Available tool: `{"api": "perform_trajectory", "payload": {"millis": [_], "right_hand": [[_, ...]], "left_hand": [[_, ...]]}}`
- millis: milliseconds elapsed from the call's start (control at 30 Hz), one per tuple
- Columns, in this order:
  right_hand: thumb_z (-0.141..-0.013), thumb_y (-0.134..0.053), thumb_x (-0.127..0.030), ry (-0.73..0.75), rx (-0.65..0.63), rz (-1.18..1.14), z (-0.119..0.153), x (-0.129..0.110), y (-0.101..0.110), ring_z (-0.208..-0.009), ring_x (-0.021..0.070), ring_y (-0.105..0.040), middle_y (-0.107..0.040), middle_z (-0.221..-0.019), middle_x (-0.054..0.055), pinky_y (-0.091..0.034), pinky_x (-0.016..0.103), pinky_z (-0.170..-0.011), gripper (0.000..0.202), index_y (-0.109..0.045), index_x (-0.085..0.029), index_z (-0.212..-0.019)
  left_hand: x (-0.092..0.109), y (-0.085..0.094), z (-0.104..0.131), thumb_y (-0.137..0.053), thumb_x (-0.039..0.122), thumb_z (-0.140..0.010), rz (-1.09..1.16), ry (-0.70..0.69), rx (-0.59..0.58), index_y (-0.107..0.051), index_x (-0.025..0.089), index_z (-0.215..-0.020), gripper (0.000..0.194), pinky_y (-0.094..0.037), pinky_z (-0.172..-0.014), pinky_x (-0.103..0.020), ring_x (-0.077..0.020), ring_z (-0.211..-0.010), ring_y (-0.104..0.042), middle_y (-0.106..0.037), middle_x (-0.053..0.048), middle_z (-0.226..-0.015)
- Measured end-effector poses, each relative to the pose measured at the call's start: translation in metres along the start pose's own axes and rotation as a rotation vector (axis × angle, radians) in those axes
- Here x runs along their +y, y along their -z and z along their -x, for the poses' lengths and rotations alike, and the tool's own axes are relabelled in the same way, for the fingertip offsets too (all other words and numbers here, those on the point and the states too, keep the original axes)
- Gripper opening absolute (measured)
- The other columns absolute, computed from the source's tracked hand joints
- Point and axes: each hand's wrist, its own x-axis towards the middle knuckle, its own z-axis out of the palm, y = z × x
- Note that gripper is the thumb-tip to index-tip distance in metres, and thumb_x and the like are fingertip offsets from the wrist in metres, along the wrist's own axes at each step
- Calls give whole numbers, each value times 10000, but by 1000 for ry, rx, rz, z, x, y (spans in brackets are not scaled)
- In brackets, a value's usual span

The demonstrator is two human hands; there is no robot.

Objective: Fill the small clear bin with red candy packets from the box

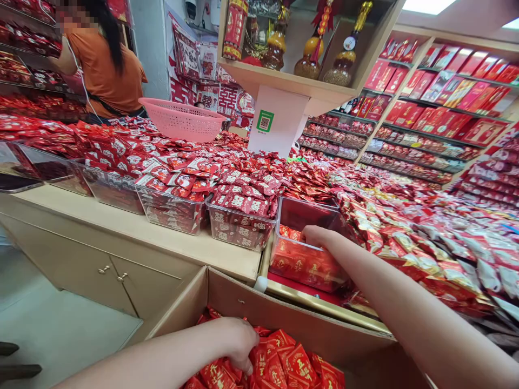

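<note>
In the lower middle, my left hand [239, 343] reaches into a cardboard box [284, 308] holding loose red packets [279, 359] with gold lettering. Its fingers curl down among the packets, and the thumb points downward. Farther right, my right hand [318, 236] reaches over the rim of a clear plastic bin [312, 202]. Similar red packets [302, 262] fill the lower part of this bin in rows. The fingers of my right hand bend down inside, their tips hidden, so what they hold cannot be made out.
Several clear bins, including one of dark red packets [243, 216], line the counter [182, 232]. A pink basket [182, 121] sits behind them. Heaped packets [425, 237] spread right. A display cabinet [300, 81] overhangs the counter. A person in orange [99, 65] stands back left.
</note>
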Motion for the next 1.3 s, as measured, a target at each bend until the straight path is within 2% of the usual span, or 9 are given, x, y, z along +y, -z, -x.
{"api": "perform_trajectory", "payload": {"millis": [333,467,633,800,1033,1133,1300], "right_hand": [[-839,-490,-297,-66,-39,-106,-15,-1,15,-783,141,-588,-605,-930,41,-496,325,-688,225,-564,-123,-961],[-836,-495,-297,-77,-27,-144,-21,-3,12,-800,146,-584,-605,-943,42,-492,325,-699,218,-573,-127,-948],[-840,-491,-273,-83,-21,-212,-22,-2,8,-777,136,-585,-600,-936,46,-495,306,-673,208,-560,-125,-969],[-848,-478,-237,1,-116,-313,-16,0,5,-624,90,-569,-609,-782,2,-486,243,-567,162,-583,-117,-879],[-769,-511,-114,55,-152,-374,4,1,7,-464,67,-486,-550,-581,-38,-429,210,-470,95,-605,-112,-749],[-688,-482,-26,76,-181,-433,15,-1,6,-435,69,-486,-563,-527,-33,-409,193,-446,186,-635,-125,-725],[-610,-496,-3,88,-195,-466,21,-1,2,-438,80,-507,-589,-493,-19,-405,180,-443,228,-666,-122,-705]], "left_hand": [[1,2,0,-604,372,-657,-6,-7,-22,-579,109,-1109,523,-478,-797,-424,-350,-962,-574,-619,-191,-1050],[1,7,3,-579,374,-678,32,-33,-29,-576,76,-1107,523,-475,-796,-439,-362,-965,-568,-611,-212,-1050],[2,6,0,-594,396,-637,20,-33,-24,-573,95,-1115,564,-476,-783,-447,-370,-950,-573,-613,-199,-1056],[0,1,-8,-612,384,-618,15,-28,-41,-572,110,-1116,570,-480,-755,-456,-375,-948,-573,-612,-199,-1058],[-6,-8,-13,-655,368,-562,29,-40,19,-606,132,-1067,559,-472,-756,-458,-370,-925,-584,-626,-193,-1034],[-9,-13,-18,-669,371,-522,42,-21,52,-630,174,-1024,541,-480,-728,-445,-362,-892,-600,-648,-161,-1002],[-9,-16,-21,-674,383,-516,5,8,27,-618,184,-1039,562,-482,-714,-429,-359,-885,-604,-650,-157,-1002]]}}
